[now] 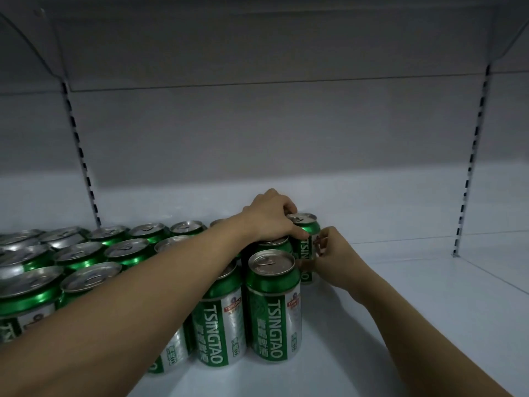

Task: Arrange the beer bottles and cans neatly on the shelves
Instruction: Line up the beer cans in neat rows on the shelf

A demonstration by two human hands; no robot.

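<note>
Head view: both of the person's bare forearms reach forward over a pale shelf [429, 296]. A block of green-and-silver Tsingtao beer cans [86, 253] stands upright in rows on the left half of the shelf, with pull-tab tops facing up. The rearmost can [305, 230] of the right-hand column stands upright behind two other cans of that column, near the shelf's middle. The left hand [272, 219] comes in over the can tops and grips this rearmost can at its upper rim, fingers curled over the far side and thumb pressed against the green shoulder. The right hand [335, 253] meets the same can from the right, fingertips curled against its side wall at label height. The front can [273, 310] of the column stands nearest the shelf edge, label facing outward, touching its left neighbour. Slotted uprights [472, 167] run up the grey back panel at both sides.
</note>
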